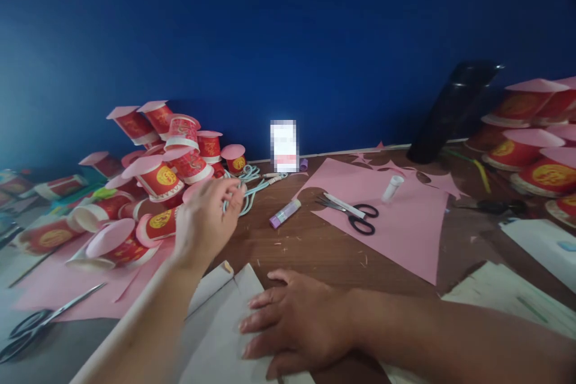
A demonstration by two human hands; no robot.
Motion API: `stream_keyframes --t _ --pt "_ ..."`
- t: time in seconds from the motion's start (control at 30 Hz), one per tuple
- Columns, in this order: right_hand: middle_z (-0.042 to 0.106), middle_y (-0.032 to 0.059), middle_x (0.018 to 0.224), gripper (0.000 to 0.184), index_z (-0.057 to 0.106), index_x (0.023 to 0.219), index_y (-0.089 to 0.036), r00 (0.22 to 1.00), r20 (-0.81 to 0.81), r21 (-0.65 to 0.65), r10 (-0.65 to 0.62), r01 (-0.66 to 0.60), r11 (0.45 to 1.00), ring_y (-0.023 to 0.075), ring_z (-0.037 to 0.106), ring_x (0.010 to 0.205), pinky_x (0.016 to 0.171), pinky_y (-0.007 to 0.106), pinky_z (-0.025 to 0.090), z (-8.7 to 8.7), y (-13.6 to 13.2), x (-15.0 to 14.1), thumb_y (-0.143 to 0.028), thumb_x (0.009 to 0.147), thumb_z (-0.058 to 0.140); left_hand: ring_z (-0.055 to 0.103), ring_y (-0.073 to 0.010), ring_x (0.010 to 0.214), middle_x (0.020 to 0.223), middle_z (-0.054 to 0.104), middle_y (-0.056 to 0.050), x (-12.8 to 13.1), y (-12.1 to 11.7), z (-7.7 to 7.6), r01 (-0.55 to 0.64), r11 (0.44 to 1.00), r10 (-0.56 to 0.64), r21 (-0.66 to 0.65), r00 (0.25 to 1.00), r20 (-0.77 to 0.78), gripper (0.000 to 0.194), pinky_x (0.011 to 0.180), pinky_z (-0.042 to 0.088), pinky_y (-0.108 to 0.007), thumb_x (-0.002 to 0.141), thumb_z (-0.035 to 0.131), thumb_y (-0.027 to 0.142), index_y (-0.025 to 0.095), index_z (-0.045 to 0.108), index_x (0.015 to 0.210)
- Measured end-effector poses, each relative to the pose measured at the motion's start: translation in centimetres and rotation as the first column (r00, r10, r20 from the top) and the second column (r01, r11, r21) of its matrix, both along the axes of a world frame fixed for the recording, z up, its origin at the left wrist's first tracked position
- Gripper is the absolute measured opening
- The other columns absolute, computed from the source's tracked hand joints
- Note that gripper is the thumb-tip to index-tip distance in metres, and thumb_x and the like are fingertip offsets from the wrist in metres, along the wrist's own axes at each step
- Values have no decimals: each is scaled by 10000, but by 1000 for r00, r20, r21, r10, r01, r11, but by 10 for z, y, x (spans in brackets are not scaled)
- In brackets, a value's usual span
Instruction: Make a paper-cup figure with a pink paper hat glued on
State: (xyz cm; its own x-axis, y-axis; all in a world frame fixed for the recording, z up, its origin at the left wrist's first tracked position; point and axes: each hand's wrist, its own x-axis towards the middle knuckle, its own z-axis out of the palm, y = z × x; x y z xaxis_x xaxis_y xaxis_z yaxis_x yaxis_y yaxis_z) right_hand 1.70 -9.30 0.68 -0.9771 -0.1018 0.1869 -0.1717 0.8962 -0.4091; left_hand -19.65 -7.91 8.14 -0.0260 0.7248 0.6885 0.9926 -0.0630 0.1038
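My left hand (pixel 209 216) reaches out between a pile of red paper cups (pixel 162 180) with pink paper discs on them and a coiled pale-blue cable (pixel 252 192). Its fingers are loosely bent, slightly blurred, and nothing shows in them. Whether they touch the cable I cannot tell. My right hand (pixel 299 321) lies with fingers spread on a folded white paper sheet (pixel 225 324) at the table's front. Beyond it, a purple-and-white glue stick (pixel 285 214) lies on the brown table (pixel 265 252).
Black-handled scissors (pixel 360 222) and a white tube (pixel 392 188) rest on a cut pink sheet (pixel 400 240). Other scissors (pixel 45 318) lie at left. A black bottle (pixel 450 114) leans by the blue wall (pixel 288 36). More red cups (pixel 549 174) are stacked at right.
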Motion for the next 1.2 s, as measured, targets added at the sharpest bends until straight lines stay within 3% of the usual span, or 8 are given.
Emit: stream_keyframes --t 0.23,0.37,0.47,0.53,0.6,0.7,0.97,1.2 --pt "572 -10 1358 334 583 1204 -287 998 -46 42 -37 39 998 210 432 1305 1087 547 172 0 -5 -2 -449 931 479 616 -225 870 963 659 -68 -31 -87 -68 -257 821 210 -509 966 -149 373 730 437 -323 922 369 485 212 613 995" --pt "630 0 1279 316 602 1166 -271 994 -106 58 -7 13 998 195 480 1249 1061 498 216 0 -3 -3 -439 929 478 607 -206 769 861 647 -47 -32 -115 -75 -393 694 343 -603 917 -203 390 627 380 -301 945 307 478 216 577 846" --pt "703 7 1122 273 626 1119 -255 978 -181 50 -108 119 992 156 587 1086 1058 428 252 5 13 2 -389 928 484 596 -185 689 760 634 -26 -23 -113 -73 -368 703 304 -609 929 -212 416 574 330 -289 962 278 468 216 546 768" --pt "693 23 1139 297 603 1181 -252 871 -266 38 -413 437 898 153 607 1044 1069 417 253 8 33 9 -261 912 477 598 -176 691 742 634 -21 -19 -109 -72 -307 748 236 -588 952 -197 403 575 323 -287 968 291 442 214 551 761" --pt "658 62 1213 454 560 1265 -218 688 -311 111 -656 711 694 196 585 1099 1058 436 275 8 55 16 -99 841 449 593 -169 672 722 627 -20 -16 -105 -73 -233 803 151 -549 970 -190 396 572 328 -289 965 320 431 207 546 729" --pt "586 141 1310 545 543 1289 -144 564 -258 312 -785 817 484 313 507 1207 1002 539 296 2 80 26 -28 770 423 582 -155 649 698 616 -17 -10 -99 -76 -97 862 8 -497 984 -178 376 580 350 -290 958 363 416 202 538 703" --pt "694 97 1026 312 650 1061 -174 616 -244 387 -749 770 507 253 593 1009 991 474 304 5 84 24 -96 880 408 570 -140 621 673 604 -9 26 -61 -79 206 871 -294 -447 946 -138 401 558 354 -284 943 384 464 193 547 695" --pt "490 48 1424 536 408 1404 -261 734 -306 387 -606 678 625 241 435 1272 1056 468 256 -8 95 17 -76 903 366 598 -147 647 697 622 -21 43 -40 -79 305 852 -392 -426 910 -132 408 553 375 -278 935 387 478 185 566 715"
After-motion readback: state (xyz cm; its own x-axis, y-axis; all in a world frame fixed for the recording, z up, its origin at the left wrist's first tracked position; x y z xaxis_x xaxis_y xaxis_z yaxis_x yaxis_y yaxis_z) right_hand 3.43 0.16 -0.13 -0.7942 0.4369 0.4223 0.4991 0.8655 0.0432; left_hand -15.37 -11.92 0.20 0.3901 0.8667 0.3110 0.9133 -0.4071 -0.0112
